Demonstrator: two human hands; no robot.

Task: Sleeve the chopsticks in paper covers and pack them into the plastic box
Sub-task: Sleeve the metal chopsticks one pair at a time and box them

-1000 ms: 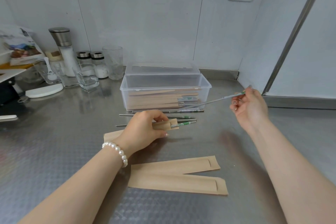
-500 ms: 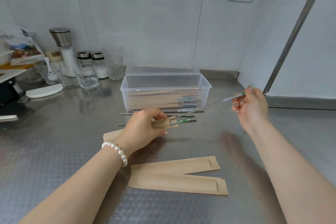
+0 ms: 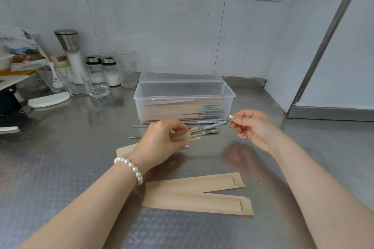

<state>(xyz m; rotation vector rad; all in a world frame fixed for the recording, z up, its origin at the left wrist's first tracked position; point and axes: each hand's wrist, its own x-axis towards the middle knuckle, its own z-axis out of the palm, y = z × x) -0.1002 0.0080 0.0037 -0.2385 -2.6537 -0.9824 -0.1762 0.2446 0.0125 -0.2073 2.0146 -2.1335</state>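
Head view: the left hand (image 3: pixel 162 140) curls around the mouth end of a paper cover (image 3: pixel 183 136) near the middle of the steel countertop (image 3: pixel 60 157). The right hand (image 3: pixel 256 127) pinches the green-tipped end of a chopstick (image 3: pixel 214 125), whose other end sits in that cover. Behind them, toward the back edge, the plastic box (image 3: pixel 184 95) holds sleeved chopsticks. Two empty covers (image 3: pixel 194 194) lie toward the front edge.

counter (image 3: pixel 60 168): brushed steel, embossed, shiny | box (image 3: pixel 141 105): clear smooth plastic | covers (image 3: pixel 192 198): matt brown paper | chopsticks (image 3: pixel 210 126): polished metal | wall (image 3: pixel 162 26): glossy tile | bracelet (image 3: pixel 131 168): pearly beads
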